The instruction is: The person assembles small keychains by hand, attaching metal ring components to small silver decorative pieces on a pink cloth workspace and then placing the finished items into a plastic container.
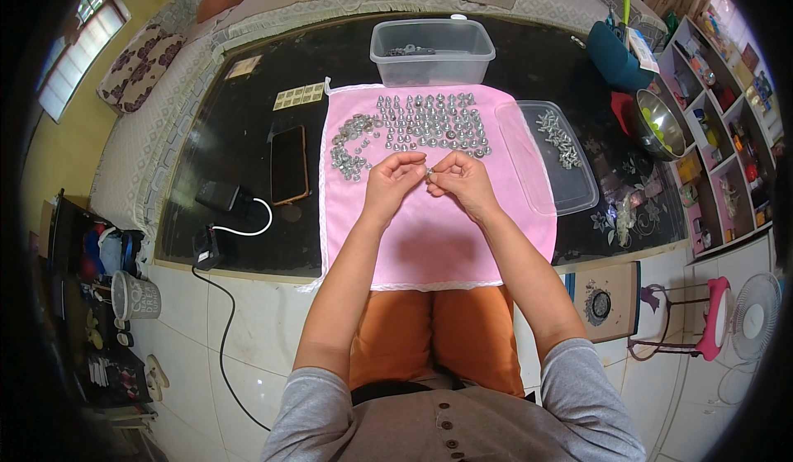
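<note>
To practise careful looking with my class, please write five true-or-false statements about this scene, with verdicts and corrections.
1. The left hand and right hand are close together over the pink cloth. True.
2. The right hand is spread flat with nothing in it. False: its fingertips pinch a small metal piece.
3. The clear tub stands at the far edge of the cloth. True.
4. The phone lies to the right of the cloth. False: it lies to the left, on the dark table.
5. Silvery pieces lie on the clear lid at the right. True.
</note>
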